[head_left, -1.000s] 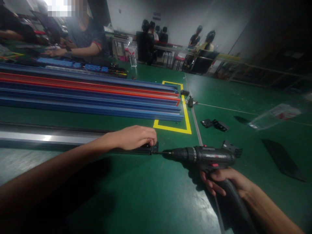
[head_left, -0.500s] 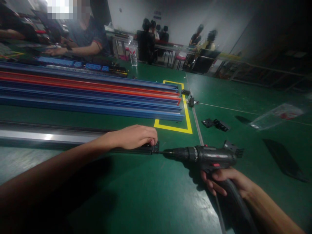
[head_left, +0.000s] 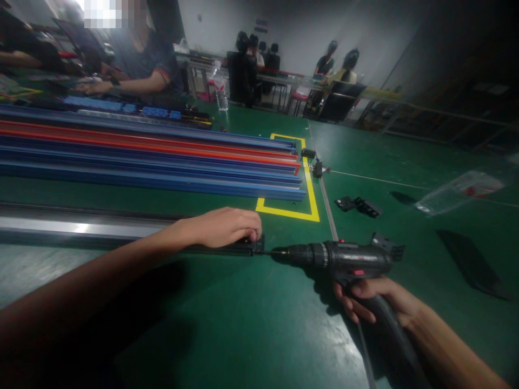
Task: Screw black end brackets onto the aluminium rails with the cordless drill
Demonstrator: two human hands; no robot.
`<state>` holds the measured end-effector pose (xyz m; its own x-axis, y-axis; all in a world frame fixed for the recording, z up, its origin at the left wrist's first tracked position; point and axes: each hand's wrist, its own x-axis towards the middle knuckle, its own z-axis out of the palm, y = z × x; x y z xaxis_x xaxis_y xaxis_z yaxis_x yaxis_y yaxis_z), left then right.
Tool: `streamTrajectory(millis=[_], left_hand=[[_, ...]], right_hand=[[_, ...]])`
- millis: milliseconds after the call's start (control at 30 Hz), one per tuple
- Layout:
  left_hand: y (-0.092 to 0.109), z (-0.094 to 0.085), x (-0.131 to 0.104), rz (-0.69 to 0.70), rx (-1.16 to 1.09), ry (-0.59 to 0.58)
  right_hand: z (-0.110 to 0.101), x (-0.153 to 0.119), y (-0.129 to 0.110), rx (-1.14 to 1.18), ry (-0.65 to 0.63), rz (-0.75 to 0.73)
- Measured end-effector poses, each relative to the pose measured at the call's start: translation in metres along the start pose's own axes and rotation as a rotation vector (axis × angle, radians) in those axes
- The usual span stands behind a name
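Note:
My right hand (head_left: 377,302) is wrapped round the grip of a black cordless drill (head_left: 352,259), which lies level and points left. Its thin bit (head_left: 273,253) meets a small black end piece (head_left: 259,244) at the right end of a long metal rail (head_left: 101,226). Over that rail end rests my left hand (head_left: 233,227), its fingers curled down on the end piece. The fingertips are partly hidden, as is the exact contact of the bit.
Blue rails (head_left: 243,186) and orange rails (head_left: 227,150) lie beyond, ending inside a yellow tape outline (head_left: 314,202). Small black brackets (head_left: 359,206), a fallen plastic bottle (head_left: 458,192) and a dark flat piece (head_left: 472,265) are at right. A co-worker (head_left: 141,70) sits across the table.
Almost nothing differs. Both hands, the drill and the rail keep their places, with only a very slight shift of the view.

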<state>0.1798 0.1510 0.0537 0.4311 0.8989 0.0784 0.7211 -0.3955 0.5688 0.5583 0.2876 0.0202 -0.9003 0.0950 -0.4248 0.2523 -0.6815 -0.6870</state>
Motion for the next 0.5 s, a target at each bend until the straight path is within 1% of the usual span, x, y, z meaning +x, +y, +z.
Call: streamTrajectory(millis=[200,500], left_hand=[[0.0005,-0.0007,0.0005,0.002,0.021,-0.02],[0.0009,-0.0009,-0.0003,-0.005,0.015,-0.015]], right_hand=[[-0.0008,0.0,0.0001,0.01,0.006,0.014],[0.0002,0.0003,-0.0009,-0.026,-0.009,-0.003]])
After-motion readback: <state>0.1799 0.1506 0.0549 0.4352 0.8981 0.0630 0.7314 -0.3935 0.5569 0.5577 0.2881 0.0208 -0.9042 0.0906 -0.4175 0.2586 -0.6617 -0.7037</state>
